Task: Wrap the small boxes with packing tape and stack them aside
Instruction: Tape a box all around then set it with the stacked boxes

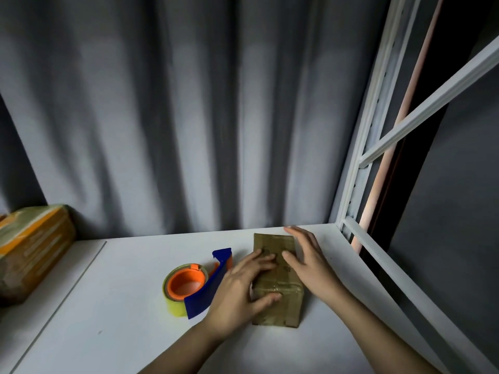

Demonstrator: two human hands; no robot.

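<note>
Sitting on the white shelf is a small brown box, a bit right of the middle. Shiny tape covers it all over, with a strip crossing its top. One short end points near and the other points far, toward the grey curtain.

The left hand lies on the left part of the box top. Its fingers stretch flat over the top, and its thumb bends down over the near end of the box. It presses and holds the box in a loose way.

The right hand is at the right side of the box. Its fingers are straight and spread out, reaching toward the far right corner. Its thumb lies on the box top. It touches the box but does not wrap around it.

Just left of the box lies a tape dispenser. It has a blue handle and an orange middle, with a yellowish tape roll on it. The left hand is right beside the blue handle.

Far off on the left side of the shelf sits a bigger package, wrapped in brown and orange tape.

On the right stands a white metal frame with slots in its post.
</note>
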